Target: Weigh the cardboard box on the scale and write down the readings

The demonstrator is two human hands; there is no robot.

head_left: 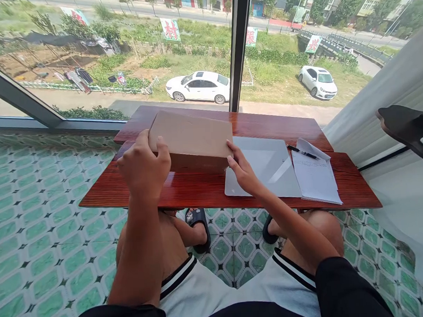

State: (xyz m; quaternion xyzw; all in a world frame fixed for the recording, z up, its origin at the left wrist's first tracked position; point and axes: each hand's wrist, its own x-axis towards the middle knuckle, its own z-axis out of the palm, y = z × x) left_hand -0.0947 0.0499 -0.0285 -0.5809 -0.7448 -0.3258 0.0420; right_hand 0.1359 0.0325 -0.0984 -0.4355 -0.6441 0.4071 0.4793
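A closed brown cardboard box (192,133) is held slightly tilted over the left part of the dark red wooden table (106,183). My left hand (144,164) grips its left end, thumb on the near top edge and fingers wrapped around the far side. At the box's right end, my right hand (241,166) pinches the corner between thumb and fingers. Whether the underside of the box touches the table cannot be made out. Just right of the box lies a flat, silvery-grey laptop-like panel (265,167), partly behind my right hand.
A paper pad (315,176) with writing lies at the table's right, a black pen (303,152) across its top. Window glass with a dark frame post (239,48) stands behind the table. A white curtain (381,78) and a dark curved object (410,129) are at the right.
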